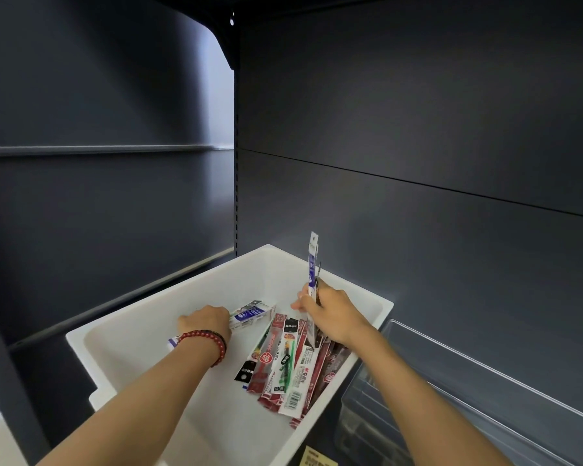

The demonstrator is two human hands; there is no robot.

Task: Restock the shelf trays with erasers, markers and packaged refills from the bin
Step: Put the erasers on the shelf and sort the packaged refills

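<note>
**Both hands in the bin, each on a refill pack**

Inside the white bin point(125, 317), towards its left wall, the left hand point(204, 322), with a red bead bracelet point(217, 346) on its wrist, has its fingers curled round a blue-and-white pack point(251, 314) lying flat. Bare bin floor shows around and in front of it. A pile of refill packs point(290, 364) fills the bin's right half, up to the right wall. Above the pile, near the bin's far right rim, the right hand point(330, 314) pinches an upright blue pack point(313, 264), its top above the rim. Just right of the bin stands a clear tray point(451, 381).
</note>
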